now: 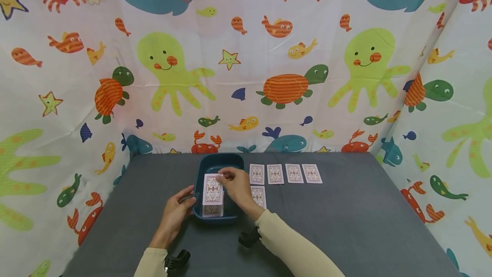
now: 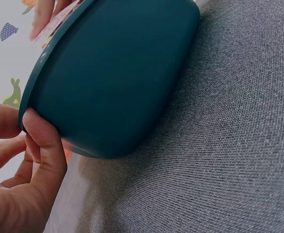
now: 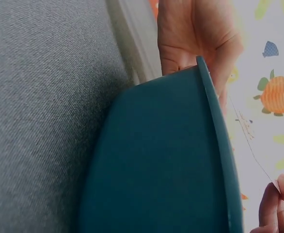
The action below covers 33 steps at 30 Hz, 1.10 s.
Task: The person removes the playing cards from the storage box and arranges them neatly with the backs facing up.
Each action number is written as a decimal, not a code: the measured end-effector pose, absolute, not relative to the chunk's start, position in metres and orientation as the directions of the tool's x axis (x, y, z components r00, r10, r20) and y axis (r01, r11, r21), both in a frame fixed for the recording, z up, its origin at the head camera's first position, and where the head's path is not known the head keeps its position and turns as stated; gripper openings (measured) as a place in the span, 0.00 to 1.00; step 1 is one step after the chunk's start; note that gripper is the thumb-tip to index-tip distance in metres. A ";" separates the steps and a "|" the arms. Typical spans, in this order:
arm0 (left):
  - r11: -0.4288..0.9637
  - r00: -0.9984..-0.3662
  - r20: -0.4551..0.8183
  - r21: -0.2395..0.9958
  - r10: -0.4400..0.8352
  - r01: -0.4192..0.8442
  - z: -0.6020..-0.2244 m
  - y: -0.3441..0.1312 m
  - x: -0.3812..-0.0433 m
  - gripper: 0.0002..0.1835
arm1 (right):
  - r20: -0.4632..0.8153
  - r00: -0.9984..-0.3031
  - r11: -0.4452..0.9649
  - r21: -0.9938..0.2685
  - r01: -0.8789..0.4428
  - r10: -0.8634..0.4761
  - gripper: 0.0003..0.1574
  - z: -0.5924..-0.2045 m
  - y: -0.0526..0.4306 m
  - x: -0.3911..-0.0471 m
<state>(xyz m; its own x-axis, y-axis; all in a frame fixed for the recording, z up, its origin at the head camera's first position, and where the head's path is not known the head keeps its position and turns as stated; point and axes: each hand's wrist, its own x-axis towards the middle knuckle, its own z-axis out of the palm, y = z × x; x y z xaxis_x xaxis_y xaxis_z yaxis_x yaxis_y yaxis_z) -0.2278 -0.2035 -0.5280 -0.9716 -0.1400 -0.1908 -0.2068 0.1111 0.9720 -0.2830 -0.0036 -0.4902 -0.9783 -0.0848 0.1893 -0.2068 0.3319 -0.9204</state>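
Observation:
A dark teal plastic tub (image 1: 239, 162) stands on the table. At its left side, my left hand (image 1: 177, 208) pinches the rim between thumb and fingers; the left wrist view shows the thumb (image 2: 45, 131) against the outer wall. Over the tub, my right hand (image 1: 236, 185) pinches a face-down playing card (image 1: 212, 189) by its right edge. Beneath that card, another patterned card back (image 1: 212, 210) shows inside the tub, mostly covered. From the right wrist, the held card (image 3: 251, 145) appears nearly edge-on, above the rim.
Right of the tub, a row of face-down cards (image 1: 275, 174) lies on the grey table (image 1: 346, 221). One more card (image 1: 259, 195) lies below the row's left end, partly behind my right hand. A sea-animal curtain (image 1: 246, 59) hangs behind and at both sides.

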 end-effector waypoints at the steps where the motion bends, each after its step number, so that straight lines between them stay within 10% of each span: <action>1: 0.109 -0.972 -0.189 0.973 -0.139 -0.205 -0.528 -0.203 -0.228 0.24 | 0.194 -0.978 0.334 -0.919 -0.210 -0.082 0.08 -0.490 -0.002 -0.283; 33: 0.108 -0.978 -0.171 0.977 -0.118 -0.184 -0.529 -0.205 -0.228 0.25 | 0.113 -0.993 0.216 -0.969 -0.117 -0.032 0.11 -0.498 0.048 -0.272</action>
<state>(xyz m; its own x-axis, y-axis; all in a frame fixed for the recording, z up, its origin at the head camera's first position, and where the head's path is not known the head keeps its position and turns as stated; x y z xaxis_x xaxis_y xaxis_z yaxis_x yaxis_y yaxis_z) -0.2281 -0.2053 -0.5288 -0.9781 -0.1184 -0.1709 -0.1838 0.1080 0.9770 -0.2716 0.0476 -0.4978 -0.9931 -0.0319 0.1131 -0.1174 0.2157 -0.9694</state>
